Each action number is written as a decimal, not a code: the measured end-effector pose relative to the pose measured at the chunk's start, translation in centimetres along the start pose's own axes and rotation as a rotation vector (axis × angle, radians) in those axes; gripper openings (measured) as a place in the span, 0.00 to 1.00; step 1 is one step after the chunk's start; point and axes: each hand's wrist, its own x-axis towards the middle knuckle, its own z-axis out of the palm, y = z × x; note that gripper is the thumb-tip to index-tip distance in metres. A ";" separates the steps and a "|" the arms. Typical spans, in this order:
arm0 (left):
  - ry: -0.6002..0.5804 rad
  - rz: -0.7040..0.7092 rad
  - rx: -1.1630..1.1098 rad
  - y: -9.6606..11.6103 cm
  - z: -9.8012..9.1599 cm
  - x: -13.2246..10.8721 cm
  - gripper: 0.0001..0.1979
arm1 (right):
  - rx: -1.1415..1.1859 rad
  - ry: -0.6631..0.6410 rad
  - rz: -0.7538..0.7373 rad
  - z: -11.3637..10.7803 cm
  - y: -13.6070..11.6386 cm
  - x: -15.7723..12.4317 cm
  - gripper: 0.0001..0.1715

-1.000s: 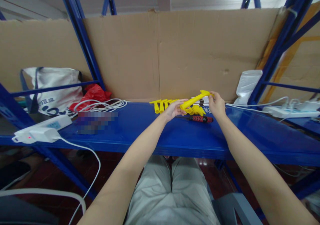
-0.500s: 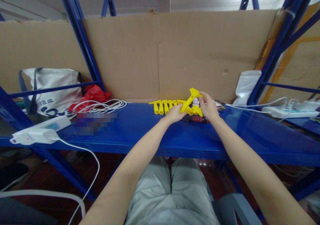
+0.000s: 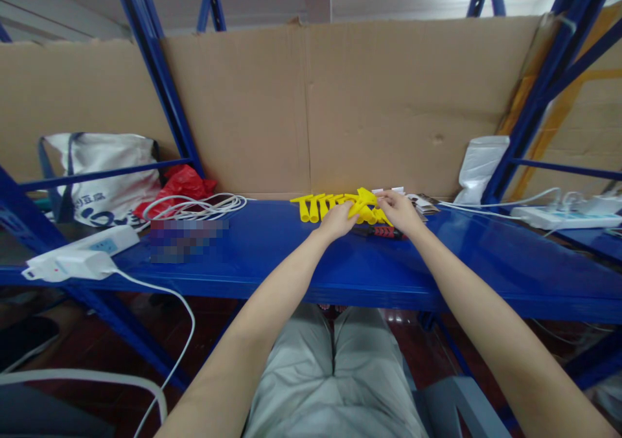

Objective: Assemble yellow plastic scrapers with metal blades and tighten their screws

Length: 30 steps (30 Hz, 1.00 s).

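Note:
My left hand is closed around the handle of a yellow T-shaped plastic tool with a flared head, low over the shelf. My right hand has its fingers pinched at the right side of the tool's head; the exact contact is partly hidden. Behind and beside my left hand, several similar yellow tools lie in a row, their round hollow handle ends facing me. A tool with a red and black handle lies just below my hands.
The blue metal shelf has a cardboard wall behind it. On the left are a power strip, coiled white cable, a red bag and a cloth bag. Another power strip and a white pouch are right.
The held yellow tool has come down and its head has shifted slightly left, closer to the row. My right hand has moved down and a little left with it.

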 end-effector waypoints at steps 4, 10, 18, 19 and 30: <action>-0.002 -0.013 0.032 -0.4 0.1 0.1 0.16 | 0.034 -0.086 -0.004 0.4 0.4 0.0 0.14; -0.043 -0.049 0.033 -0.9 0.2 0.3 0.15 | 0.017 -0.246 -0.027 0.8 0.6 -0.2 0.13; -0.091 -0.071 0.032 -0.9 0.3 0.1 0.15 | -0.117 -0.265 -0.056 1.0 0.9 -0.2 0.12; -0.097 -0.070 0.030 -0.9 0.3 0.1 0.15 | -0.147 -0.240 -0.060 0.7 1.0 -0.1 0.13; -0.112 -0.083 0.025 -0.3 -0.1 -0.2 0.14 | -0.794 0.030 0.422 -5.4 3.6 0.1 0.18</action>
